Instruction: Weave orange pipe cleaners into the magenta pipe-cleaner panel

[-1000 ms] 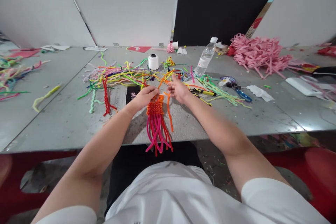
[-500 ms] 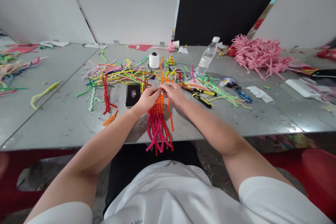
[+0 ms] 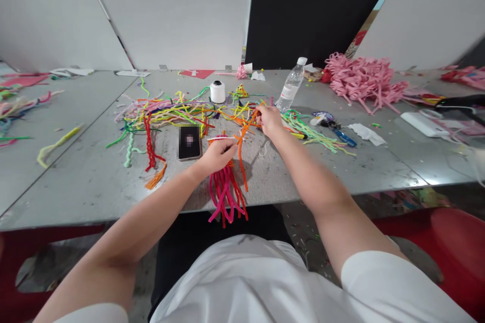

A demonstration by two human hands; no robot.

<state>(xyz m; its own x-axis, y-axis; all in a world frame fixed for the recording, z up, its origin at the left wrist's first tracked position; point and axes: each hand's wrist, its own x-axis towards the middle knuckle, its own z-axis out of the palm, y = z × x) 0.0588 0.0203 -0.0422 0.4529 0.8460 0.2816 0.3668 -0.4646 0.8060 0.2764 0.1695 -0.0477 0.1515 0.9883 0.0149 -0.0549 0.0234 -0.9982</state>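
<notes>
Both forearms reach forward; left hand (image 3: 221, 154) low, fingers curled; right hand (image 3: 270, 120) farther out, fingers pinched.

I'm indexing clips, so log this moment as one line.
left hand: on fringed weaving | right hand: holding orange strand | phone: left of weaving | bottle: beyond right hand

The left hand (image 3: 221, 155) presses on the orange weave (image 3: 230, 162), its pink and red strands (image 3: 226, 194) hanging toward the table (image 3: 276, 181) edge, while the right hand (image 3: 268, 120) pinches an orange cord (image 3: 248, 127). A phone (image 3: 189, 142) lies to the left.
</notes>
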